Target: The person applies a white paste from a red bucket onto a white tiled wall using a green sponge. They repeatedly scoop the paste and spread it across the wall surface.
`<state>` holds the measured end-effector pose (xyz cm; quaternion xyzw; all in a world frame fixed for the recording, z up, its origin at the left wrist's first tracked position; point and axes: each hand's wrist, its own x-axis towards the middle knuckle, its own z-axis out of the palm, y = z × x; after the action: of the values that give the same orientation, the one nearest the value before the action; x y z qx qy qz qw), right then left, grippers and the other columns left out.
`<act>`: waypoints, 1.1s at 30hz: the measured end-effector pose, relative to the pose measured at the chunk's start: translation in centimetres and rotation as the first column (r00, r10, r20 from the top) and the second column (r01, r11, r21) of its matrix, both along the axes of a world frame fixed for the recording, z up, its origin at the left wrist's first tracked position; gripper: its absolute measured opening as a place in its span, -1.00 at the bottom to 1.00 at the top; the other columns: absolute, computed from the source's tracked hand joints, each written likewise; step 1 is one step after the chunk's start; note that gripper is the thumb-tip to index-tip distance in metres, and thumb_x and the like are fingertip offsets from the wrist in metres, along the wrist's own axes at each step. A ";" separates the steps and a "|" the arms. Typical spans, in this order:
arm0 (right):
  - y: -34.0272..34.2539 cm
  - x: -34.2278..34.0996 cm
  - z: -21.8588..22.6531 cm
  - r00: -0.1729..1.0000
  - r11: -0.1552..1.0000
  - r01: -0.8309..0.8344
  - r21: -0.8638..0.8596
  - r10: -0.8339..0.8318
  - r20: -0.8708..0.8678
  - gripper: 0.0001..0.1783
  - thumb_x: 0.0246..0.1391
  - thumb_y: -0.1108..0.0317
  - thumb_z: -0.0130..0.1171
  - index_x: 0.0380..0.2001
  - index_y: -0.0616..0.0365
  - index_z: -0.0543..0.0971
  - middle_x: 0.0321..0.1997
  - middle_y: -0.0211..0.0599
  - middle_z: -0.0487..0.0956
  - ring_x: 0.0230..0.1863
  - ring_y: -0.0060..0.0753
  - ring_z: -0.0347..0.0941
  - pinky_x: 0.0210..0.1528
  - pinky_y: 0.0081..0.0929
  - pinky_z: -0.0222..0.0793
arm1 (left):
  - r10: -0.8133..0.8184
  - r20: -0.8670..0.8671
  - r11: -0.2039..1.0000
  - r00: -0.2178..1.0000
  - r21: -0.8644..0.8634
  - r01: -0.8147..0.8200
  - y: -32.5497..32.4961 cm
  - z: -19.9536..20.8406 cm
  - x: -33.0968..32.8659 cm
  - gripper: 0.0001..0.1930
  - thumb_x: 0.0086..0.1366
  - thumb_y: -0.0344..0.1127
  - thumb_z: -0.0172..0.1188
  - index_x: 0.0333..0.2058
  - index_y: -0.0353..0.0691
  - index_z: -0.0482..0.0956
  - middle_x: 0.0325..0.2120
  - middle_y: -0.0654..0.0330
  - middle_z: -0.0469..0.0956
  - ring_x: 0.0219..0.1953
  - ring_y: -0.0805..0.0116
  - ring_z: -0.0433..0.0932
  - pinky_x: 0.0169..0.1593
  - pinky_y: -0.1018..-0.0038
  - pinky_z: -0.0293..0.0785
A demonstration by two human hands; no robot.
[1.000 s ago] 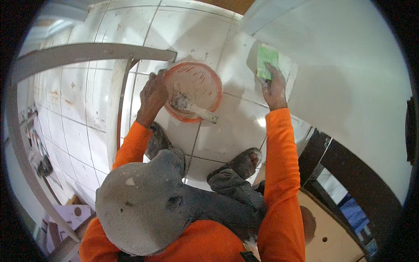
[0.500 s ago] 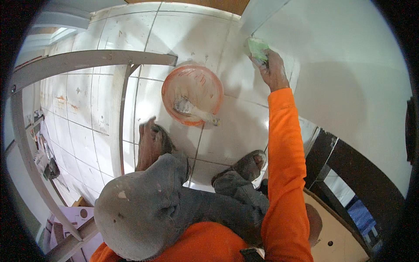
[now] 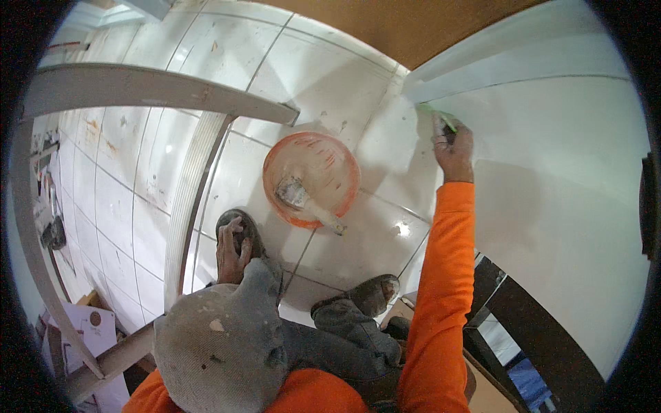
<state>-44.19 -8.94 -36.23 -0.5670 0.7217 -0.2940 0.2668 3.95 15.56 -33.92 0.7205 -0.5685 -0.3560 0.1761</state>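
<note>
Brush (image 3: 306,203) in bowl (image 3: 337,155), left of wall (image 3: 551,179)

One round orange plastic basin (image 3: 311,177) on the white tiled floor (image 3: 138,165), taken as landmark; one paint-caked brush (image 3: 306,203) lies inside it. Two worn grey shoes: one (image 3: 237,234) just below-left of the basin, one (image 3: 372,292) below-right. Two hands: left hand (image 3: 231,253) below-left of the basin by the near shoe, right hand (image 3: 453,146) to the basin's right, gripping one green sanding pad (image 3: 435,113) against the white panel (image 3: 551,179).
</note>
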 end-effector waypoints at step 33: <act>2.9 2.6 0.0 0.008 0.754 0.504 0.422 -0.492 0.870 -0.70 0.26 0.35 0.07 -0.04 0.33 0.53 -0.06 -0.15 0.58 -0.12 -0.29 0.60 -0.14 -0.48 0.66 | 0.017 0.008 0.999 1.000 -0.029 -0.017 -0.8 -2.4 0.0 -0.55 0.27 -0.46 0.12 0.15 -0.26 0.38 -0.06 -0.01 0.48 0.04 0.03 0.50 0.18 0.21 0.39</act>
<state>-41.54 -6.00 -36.18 0.0292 0.5470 -0.6520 0.5243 3.94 14.80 -36.35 0.7240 -0.5681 -0.3435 0.1872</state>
